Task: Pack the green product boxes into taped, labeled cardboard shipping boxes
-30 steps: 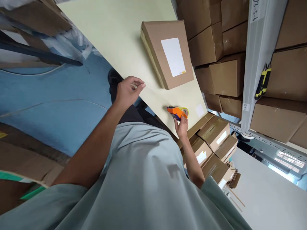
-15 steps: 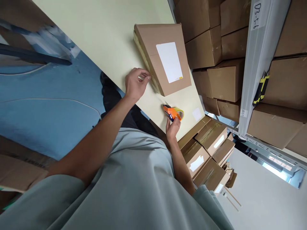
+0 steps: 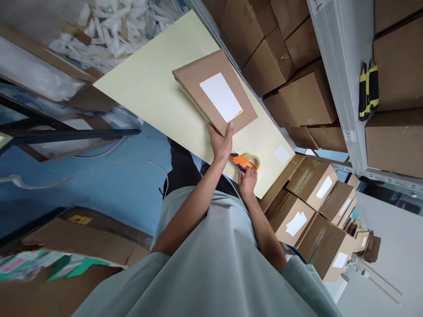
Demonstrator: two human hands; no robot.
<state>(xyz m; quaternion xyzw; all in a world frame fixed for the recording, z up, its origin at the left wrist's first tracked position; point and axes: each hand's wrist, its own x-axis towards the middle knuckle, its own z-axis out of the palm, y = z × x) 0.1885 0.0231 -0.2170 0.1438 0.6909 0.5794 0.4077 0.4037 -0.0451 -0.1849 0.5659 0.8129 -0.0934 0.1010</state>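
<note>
A flat brown cardboard box (image 3: 194, 79) with a white label (image 3: 221, 97) lies on the pale yellow table (image 3: 145, 72), with tape along its near side. My left hand (image 3: 221, 143) holds the box's near corner, thumb on the top face and the other fingers at the side, partly hidden. Close to the table's front edge, my right hand (image 3: 247, 181) is closed on an orange tape dispenser (image 3: 240, 162). It carries a roll of yellowish tape (image 3: 254, 159). The dispenser is just right of my left hand.
Stacked cartons (image 3: 300, 207) stand beyond the table's right end. More boxes (image 3: 307, 101) fill the shelf along the far side, where yellow-black cutters (image 3: 368, 90) hang on a grey post (image 3: 343, 70). A white paper (image 3: 282, 153) lies on the table; an open carton (image 3: 89, 237) is at lower left.
My left hand has moved from the box's taped side to its near corner and now grips it. The box has turned slightly. My right hand keeps the dispenser; the camera view has swung.
</note>
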